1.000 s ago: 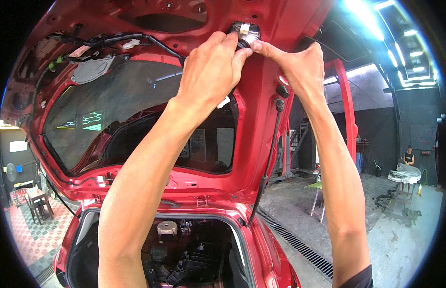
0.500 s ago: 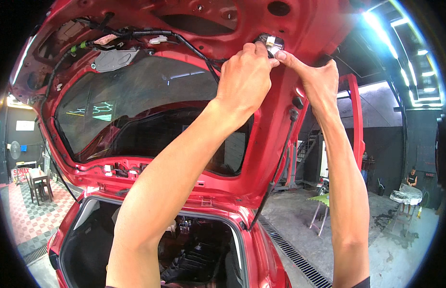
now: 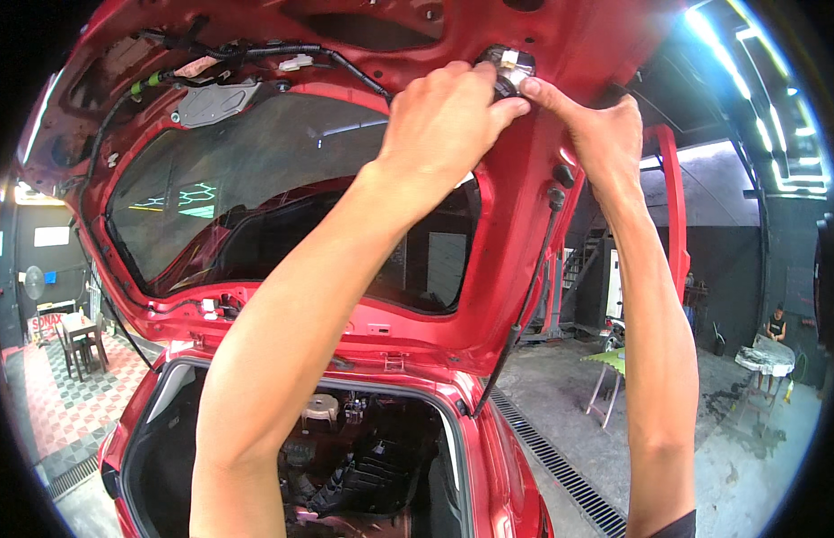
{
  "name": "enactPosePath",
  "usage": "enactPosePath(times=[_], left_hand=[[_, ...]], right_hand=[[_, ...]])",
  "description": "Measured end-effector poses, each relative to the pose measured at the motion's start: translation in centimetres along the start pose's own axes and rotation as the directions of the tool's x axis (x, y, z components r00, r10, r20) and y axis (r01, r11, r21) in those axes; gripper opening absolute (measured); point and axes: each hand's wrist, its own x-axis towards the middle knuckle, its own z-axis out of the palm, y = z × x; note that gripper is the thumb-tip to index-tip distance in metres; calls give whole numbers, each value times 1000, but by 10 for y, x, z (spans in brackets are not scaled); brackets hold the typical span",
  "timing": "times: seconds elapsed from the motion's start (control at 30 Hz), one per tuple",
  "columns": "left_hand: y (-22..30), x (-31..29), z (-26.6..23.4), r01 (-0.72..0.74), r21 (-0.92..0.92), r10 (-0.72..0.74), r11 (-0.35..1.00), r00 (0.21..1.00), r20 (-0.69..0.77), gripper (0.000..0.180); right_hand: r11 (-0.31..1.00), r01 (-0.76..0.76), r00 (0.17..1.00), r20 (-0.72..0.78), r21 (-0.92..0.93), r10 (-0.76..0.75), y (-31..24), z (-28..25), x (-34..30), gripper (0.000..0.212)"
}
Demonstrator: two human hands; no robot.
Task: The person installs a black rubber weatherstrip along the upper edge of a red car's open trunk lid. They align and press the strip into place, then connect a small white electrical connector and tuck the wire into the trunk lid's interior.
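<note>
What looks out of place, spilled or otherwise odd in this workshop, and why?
Dark patches mark the grey floor near the silver-topped stand at right; they look like spilled liquid, though I cannot be sure. The raised red tailgate also looks stripped: black wiring runs exposed across its bare inner side, with no trim covering it.

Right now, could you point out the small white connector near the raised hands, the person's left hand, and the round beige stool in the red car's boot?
Small white connector [image 3: 509,60], head view: its visible face.
Person's left hand [image 3: 440,115], head view: back of the hand.
Round beige stool [image 3: 322,407], head view: its seat.
</note>
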Motion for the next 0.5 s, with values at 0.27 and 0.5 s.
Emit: enactPosePath(times=[0.27, 0.5], left_hand=[[-6, -7, -22, 218, -167, -191, 962, 968, 161, 45], [-1, -12, -41, 113, -124, -87, 986, 977, 192, 44]], right_hand=[[992, 88, 992, -80, -91, -95, 19, 6, -4, 100], [986, 13, 1000, 26, -164, -9, 42, -19, -30, 111]])
